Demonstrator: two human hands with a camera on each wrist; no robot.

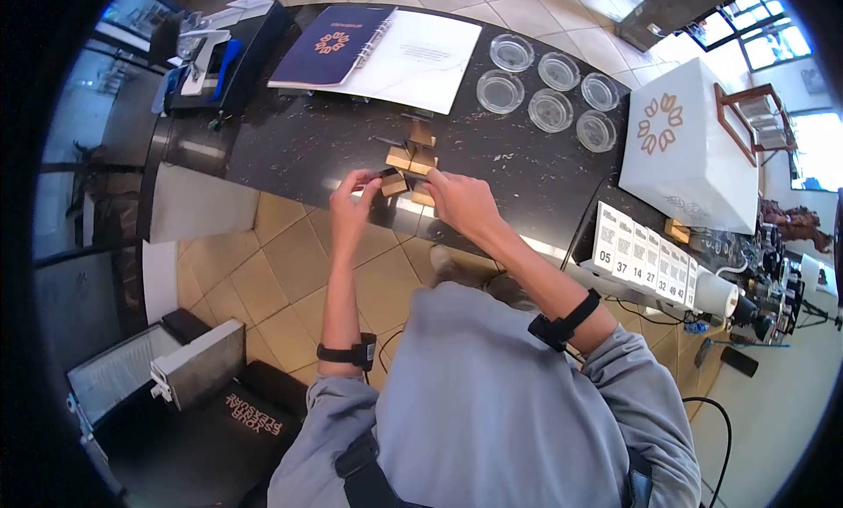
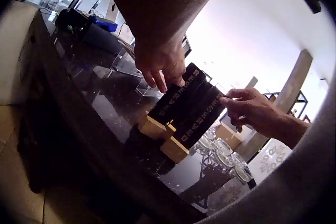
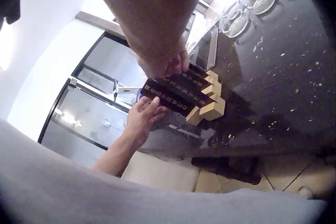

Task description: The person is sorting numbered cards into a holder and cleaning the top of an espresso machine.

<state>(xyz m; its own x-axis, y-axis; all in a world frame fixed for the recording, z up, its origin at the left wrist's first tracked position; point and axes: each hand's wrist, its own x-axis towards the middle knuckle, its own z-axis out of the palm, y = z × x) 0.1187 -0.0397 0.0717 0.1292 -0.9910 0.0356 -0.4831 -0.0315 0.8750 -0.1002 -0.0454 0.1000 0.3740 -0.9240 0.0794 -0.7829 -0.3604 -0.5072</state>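
Note:
Several black RESERVED signs stand close together in light wooden block bases on the dark counter (image 1: 290,148). My left hand (image 1: 349,205) pinches the upper edge of the nearest-left sign (image 2: 176,95), with its thumb against the lettered face in the right wrist view. My right hand (image 1: 465,205) holds the top corner of the neighbouring sign (image 2: 202,116) between thumb and fingers. The wooden bases (image 3: 212,109) sit side by side near the counter's front edge, and more signs stand behind in a staggered row.
An open dark blue folder (image 1: 329,47) with white pages lies behind the signs. Several glass ashtrays (image 1: 551,110) are set out to its right. A white box (image 1: 676,144) and a row of numbered white cards (image 1: 641,253) stand at the right; a black tray (image 1: 228,64) is far left.

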